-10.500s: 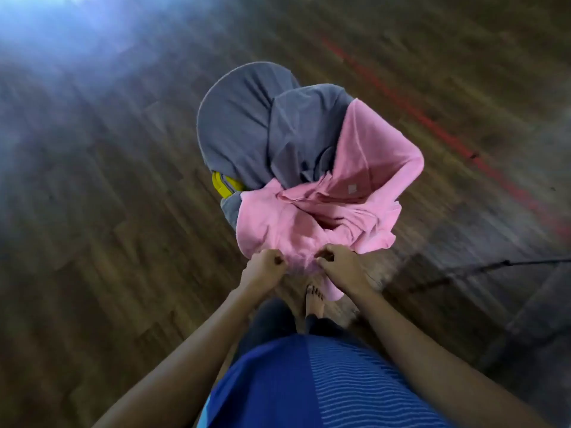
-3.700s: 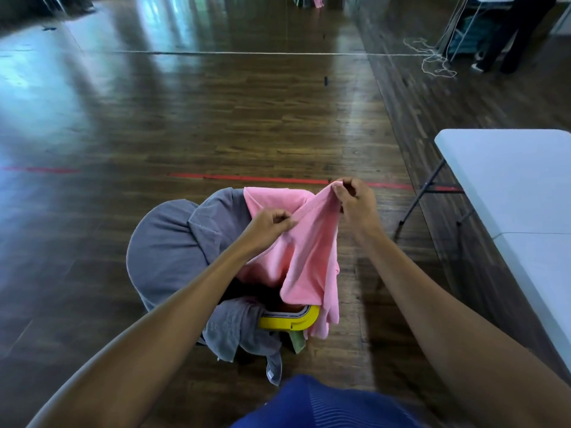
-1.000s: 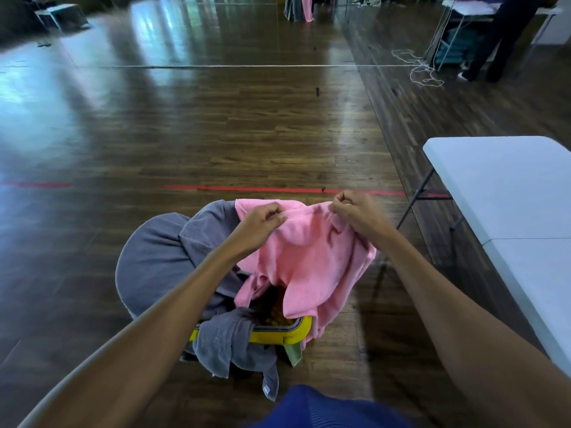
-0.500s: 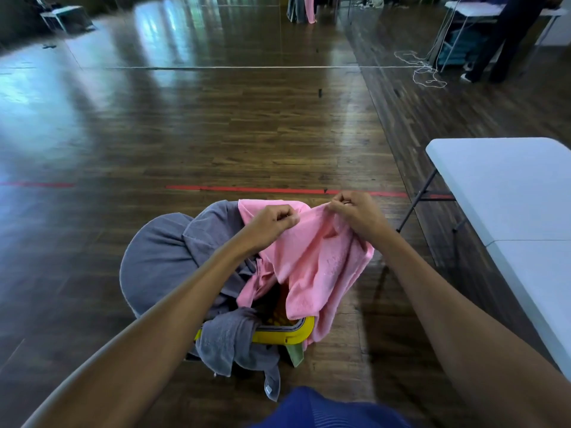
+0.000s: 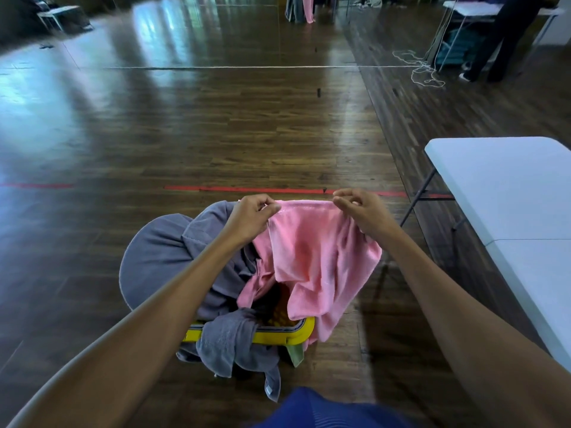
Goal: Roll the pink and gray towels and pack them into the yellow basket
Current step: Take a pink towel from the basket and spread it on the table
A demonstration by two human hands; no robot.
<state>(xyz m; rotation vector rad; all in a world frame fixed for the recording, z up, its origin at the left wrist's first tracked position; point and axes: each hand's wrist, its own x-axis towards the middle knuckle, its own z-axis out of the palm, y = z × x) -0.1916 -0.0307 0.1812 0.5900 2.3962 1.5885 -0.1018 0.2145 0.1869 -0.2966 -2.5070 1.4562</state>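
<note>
We are standing over a dark wooden floor (image 5: 216,125), the largest thing in view. A white folding table (image 5: 509,193) is sitting at our right, bare on the part we can see, and we judge it the likely surface for rolling. One red tape line (image 5: 278,189) is crossing the floor just beyond our hands.

Gray towels (image 5: 163,257) are draping over the far-left rim of the yellow basket (image 5: 278,336) and spilling over its near rim. We are counting at least two gray pieces, though the folds are hiding the true number. They are lying loose, not rolled, so the packing is not yet begun.

One pink towel (image 5: 315,261) is hanging between our hands, its lower part trailing over the basket's right rim. A second pink piece may be sitting beneath it; we cannot tell.

The left hand (image 5: 251,216) is pinching the towel's top edge at one end, fingers closed tight on the hem. The right hand (image 5: 364,211) is pinching the other end the same way. We are holding the edge taut and level, apparently to spread the cloth flat and find its corners before rolling.

Only one corner of the basket's near rim is showing yellow; a small green tag (image 5: 295,355) is poking out below it.
</note>
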